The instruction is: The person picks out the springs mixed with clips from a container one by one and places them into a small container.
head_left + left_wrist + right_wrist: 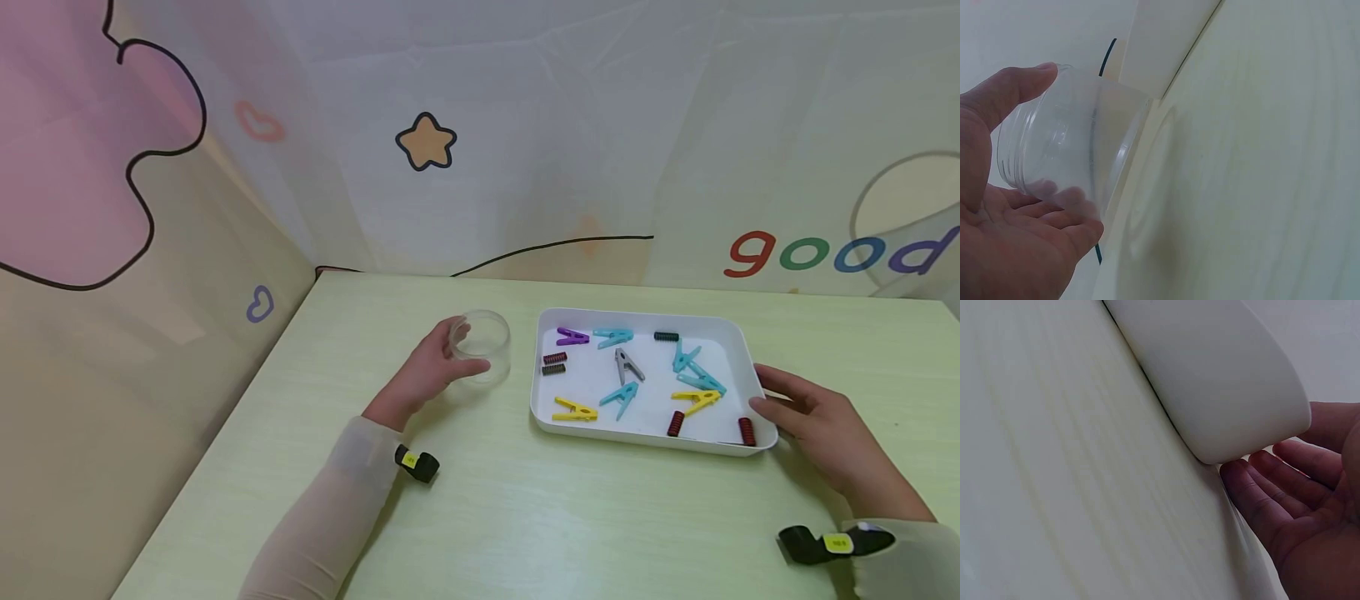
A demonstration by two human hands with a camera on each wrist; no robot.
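My left hand (429,368) holds a clear plastic jar (491,331), thumb on one side and fingers on the other. Its threaded mouth shows in the left wrist view, where the jar (1069,131) looks see-through with nothing inside. At the right end of a shallow white tray (637,436), my right hand (825,429) grips the rim, thumb over the edge. In the right wrist view its fingers (1260,497) lie against the outer wall of the tray (1222,381); the thumb is partly hidden behind it.
Spread in the tray are plastic clothespins, among them a purple one (573,337), a grey one (628,365) and a yellow one (576,411), several blue ones, and dark coil springs, one at the corner (747,432). A printed cloth (525,167) backs the pale table (570,525).
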